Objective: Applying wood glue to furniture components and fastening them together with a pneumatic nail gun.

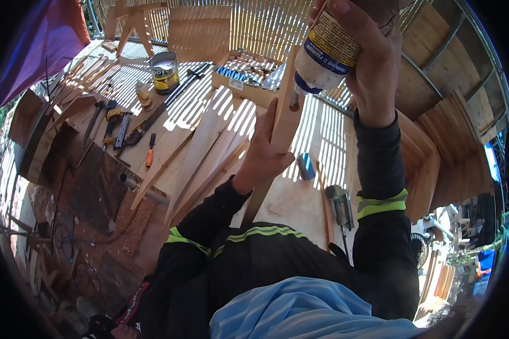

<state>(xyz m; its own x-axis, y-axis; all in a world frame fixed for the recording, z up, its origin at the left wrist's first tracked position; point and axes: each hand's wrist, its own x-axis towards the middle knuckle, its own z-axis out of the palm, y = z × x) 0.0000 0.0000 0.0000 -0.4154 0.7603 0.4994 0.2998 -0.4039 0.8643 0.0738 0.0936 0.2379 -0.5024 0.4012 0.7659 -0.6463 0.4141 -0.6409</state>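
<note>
My left hand (pixel 261 155) is closed around a long light-brown wooden piece (pixel 287 121), which stands tilted with its upper end towards the far side and its lower end near my body. My right hand (pixel 373 68) grips a glue bottle (pixel 326 53) with a yellow and blue label, held upside down. The bottle's nozzle (pixel 297 90) points down at a dark slot (pixel 294 104) near the wood's upper end. Whether the tip touches the slot, or glue is flowing, I cannot tell.
Long planks (pixel 203 150) lie left of my left hand. A nail gun (pixel 339 203) and a blue cylinder (pixel 306 166) rest to the right. Farther off are a can (pixel 164 82), a box (pixel 249 93) of wood bits, a clamp (pixel 172 99) and an orange-handled chisel (pixel 150 151).
</note>
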